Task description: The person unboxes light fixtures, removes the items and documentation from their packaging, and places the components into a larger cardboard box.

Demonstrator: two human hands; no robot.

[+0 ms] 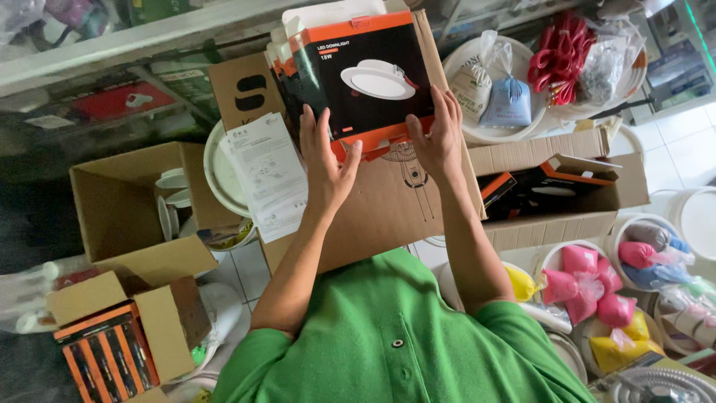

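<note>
A black-and-orange box (371, 75) was held up between both hands, at the front of a stack of the same boxes, over a big carton (388, 201); the left hand (326, 160) was pressed flat on its lower left edge, fingers spread; the right hand (438, 138) was laid open on the lower right edge; a paper sheet (266, 175) was lying just left of it; bagged powders (589, 287) were sat in tubs off right.
</note>
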